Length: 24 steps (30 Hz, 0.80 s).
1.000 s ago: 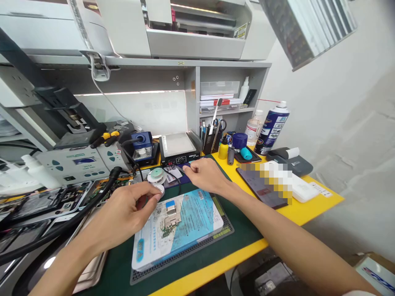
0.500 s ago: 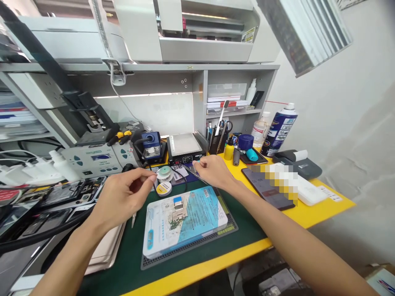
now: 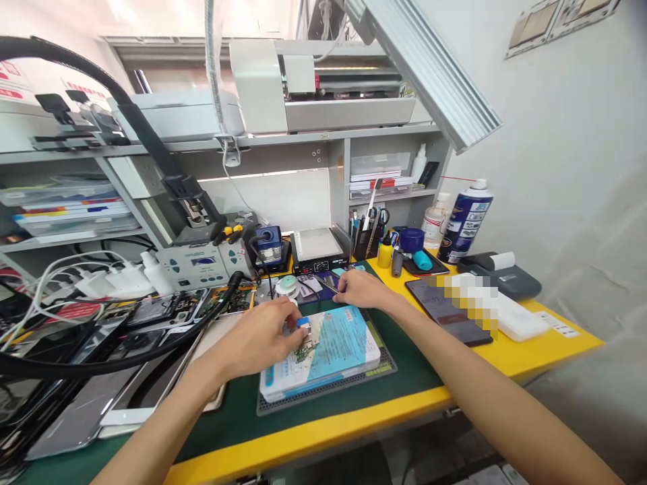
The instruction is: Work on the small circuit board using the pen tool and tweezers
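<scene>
A small circuit board (image 3: 306, 349) with a blue-tipped flex strip (image 3: 302, 322) lies on a white-and-blue box (image 3: 344, 343). My left hand (image 3: 265, 337) is over the box's left side, thumb and forefinger closed on the board beside the blue strip; the fingertips partly cover it. Beyond the box's far edge, my right hand (image 3: 366, 289) is closed around slim metal tweezers (image 3: 327, 285), whose tips point left. Solder spools (image 3: 288, 285) sit just left of those tips. Under the box is a grey perforated mat (image 3: 387, 366).
Phones and tablets (image 3: 146, 384) crowd the left side, crossed by a thick black hose (image 3: 166, 357). A soldering station (image 3: 202, 263) and heating plate (image 3: 321, 249) stand behind. At right are a dark phone (image 3: 445, 313), a spray can (image 3: 465, 222) and a lamp arm (image 3: 435, 74).
My left hand has come down and right from above the box's left side to the circuit board. My right hand stays behind the box with the tweezers. The view has shifted.
</scene>
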Tool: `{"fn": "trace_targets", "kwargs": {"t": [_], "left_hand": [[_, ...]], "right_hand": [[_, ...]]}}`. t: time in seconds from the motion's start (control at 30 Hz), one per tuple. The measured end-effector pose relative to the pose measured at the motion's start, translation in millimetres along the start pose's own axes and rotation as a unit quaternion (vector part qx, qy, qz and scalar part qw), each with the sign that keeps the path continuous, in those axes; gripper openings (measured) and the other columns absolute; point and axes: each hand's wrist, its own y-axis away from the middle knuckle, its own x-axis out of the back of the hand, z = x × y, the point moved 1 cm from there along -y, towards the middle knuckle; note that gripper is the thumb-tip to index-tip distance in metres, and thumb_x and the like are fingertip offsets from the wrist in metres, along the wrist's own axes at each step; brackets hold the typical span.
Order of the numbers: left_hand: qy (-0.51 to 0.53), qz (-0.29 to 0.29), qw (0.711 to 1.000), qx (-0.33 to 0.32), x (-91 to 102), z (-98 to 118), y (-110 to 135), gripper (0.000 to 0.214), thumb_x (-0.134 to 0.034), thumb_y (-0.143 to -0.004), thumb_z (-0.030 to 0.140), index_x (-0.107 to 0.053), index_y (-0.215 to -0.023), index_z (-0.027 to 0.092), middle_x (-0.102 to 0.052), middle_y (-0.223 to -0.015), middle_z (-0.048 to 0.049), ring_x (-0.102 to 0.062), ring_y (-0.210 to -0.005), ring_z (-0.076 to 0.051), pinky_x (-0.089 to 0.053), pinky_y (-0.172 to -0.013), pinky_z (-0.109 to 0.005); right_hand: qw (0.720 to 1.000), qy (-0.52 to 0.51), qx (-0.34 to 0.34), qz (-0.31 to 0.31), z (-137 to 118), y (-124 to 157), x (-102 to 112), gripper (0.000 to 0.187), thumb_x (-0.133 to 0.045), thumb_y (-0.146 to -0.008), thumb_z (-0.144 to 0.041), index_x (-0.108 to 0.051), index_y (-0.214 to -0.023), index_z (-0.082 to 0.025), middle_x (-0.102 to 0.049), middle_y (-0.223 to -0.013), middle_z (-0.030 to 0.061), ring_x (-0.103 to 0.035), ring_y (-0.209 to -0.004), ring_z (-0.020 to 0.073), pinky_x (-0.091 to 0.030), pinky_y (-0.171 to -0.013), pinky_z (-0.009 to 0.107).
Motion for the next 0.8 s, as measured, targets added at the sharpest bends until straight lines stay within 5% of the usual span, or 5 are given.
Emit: {"fn": "trace_targets", "kwargs": {"t": [0.2, 0.37, 0.6, 0.8], "left_hand": [[-0.087, 0.051, 0.984, 0.145, 33.1, -36, 7, 0.044, -0.047, -0.095, 0.058, -0.071, -0.093, 0.02, -0.074, -0.092, -0.0076, -0.065, -0.081, -0.025, -0.04, -0.068, -0.034], [-0.172, 0.045, 0.958, 0.227, 17.9, -40, 9, 0.042, -0.051, -0.099, 0.053, -0.07, -0.093, 0.017, -0.074, -0.095, -0.0108, -0.068, -0.089, -0.026, -0.048, -0.077, -0.038], [-0.205, 0.024, 0.948, 0.244, 0.8, -35, 3, 0.044, -0.053, -0.102, 0.053, -0.071, -0.098, 0.014, -0.073, -0.094, -0.0123, -0.071, -0.089, -0.025, -0.054, -0.083, -0.042], [-0.155, 0.106, 0.954, 0.232, 28.5, -30, 25, 0.06, -0.038, -0.099, 0.068, -0.065, -0.074, 0.021, -0.072, -0.075, -0.0111, -0.069, -0.076, -0.033, -0.04, -0.062, -0.036]], "right_hand": [[1.0, -0.021, 0.004, 0.017, 3, -3, -3, 0.042, -0.065, -0.104, -0.05, -0.067, -0.094, -0.01, -0.065, -0.088, 0.0048, -0.064, -0.085, 0.0119, -0.056, -0.084, 0.027], [0.997, -0.052, -0.01, 0.048, 3, 1, 5, 0.039, -0.067, -0.103, -0.047, -0.067, -0.094, -0.009, -0.065, -0.088, 0.005, -0.065, -0.085, 0.0119, -0.056, -0.083, 0.026], [0.986, -0.132, -0.009, 0.1, -7, 18, 39, 0.028, -0.071, -0.1, -0.035, -0.069, -0.094, -0.007, -0.067, -0.085, 0.0035, -0.064, -0.078, 0.0103, -0.055, -0.078, 0.024], [0.97, -0.211, 0.039, 0.111, -10, 24, 47, 0.021, -0.065, -0.104, -0.027, -0.066, -0.109, -0.007, -0.071, -0.1, 0.0062, -0.068, -0.084, 0.0096, -0.056, -0.074, 0.021]]}}
